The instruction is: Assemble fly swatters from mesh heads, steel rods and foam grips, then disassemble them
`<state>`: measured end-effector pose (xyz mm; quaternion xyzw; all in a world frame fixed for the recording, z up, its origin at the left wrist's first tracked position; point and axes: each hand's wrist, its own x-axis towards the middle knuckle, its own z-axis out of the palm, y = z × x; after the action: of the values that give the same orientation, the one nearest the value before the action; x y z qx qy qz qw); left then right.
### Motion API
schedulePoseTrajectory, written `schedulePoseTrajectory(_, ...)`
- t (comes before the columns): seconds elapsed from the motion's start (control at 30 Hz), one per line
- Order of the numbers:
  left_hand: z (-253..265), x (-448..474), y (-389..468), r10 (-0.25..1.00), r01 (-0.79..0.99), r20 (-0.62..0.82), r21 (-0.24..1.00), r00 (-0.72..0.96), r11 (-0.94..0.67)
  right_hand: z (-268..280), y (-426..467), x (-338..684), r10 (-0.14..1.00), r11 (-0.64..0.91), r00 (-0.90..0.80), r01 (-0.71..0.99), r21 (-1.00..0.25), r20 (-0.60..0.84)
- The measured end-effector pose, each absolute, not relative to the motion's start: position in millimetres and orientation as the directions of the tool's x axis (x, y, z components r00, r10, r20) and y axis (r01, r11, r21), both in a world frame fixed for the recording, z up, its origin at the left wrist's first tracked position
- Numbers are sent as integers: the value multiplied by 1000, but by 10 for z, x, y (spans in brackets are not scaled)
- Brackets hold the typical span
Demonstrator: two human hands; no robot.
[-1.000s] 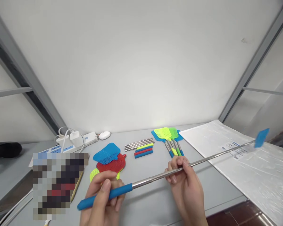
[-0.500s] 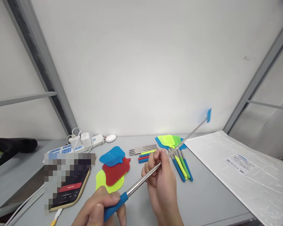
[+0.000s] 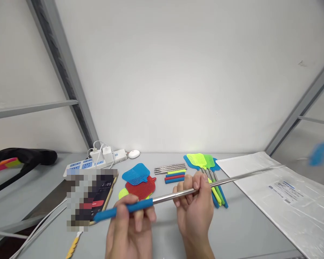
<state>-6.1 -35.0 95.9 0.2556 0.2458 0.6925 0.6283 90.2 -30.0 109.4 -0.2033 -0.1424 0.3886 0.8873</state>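
A telescopic fly swatter with a blue grip and a steel rod spans both hands, its blurred blue head far to the right. My left hand is closed around the blue grip. My right hand has its fingers wrapped round the steel rod. Behind my left hand lie loose swatter heads: a blue one, a red one and a partly hidden yellow one. Steel rods with coloured grips lie near the wall. Beyond my right hand is a pile of whole swatters.
A phone with a cable and a power strip with plugs are at the left. A small white oval device lies by the wall. A white plastic-wrapped package covers the right side. Black straps lie far left.
The swatter has swung from a steep slant to nearly level, its head moving right and down. My left hand has risen and turned, showing more of the blue grip. The view has shifted slightly.
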Motion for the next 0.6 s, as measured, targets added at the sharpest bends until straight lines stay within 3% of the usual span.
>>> schedulePoseTrajectory(0.07,914,-38,-279,998,-747,35,662,-52,-62,1051,-254,953,777,582,622,-658,-478,90)
schedulePoseTrajectory(0.23,874,3,-320,973,-742,231,652,-5,-159,1049,-153,1091,918,368,393,-786,-497,58)
schedulePoseTrajectory(0.47,942,43,-148,1000,-865,12,502,10,2,1037,-185,1051,839,484,531,-622,-615,122)
schedulePoseTrajectory(0.6,961,131,-215,996,-873,85,488,27,-18,1073,-65,1170,928,332,366,-718,-611,74)
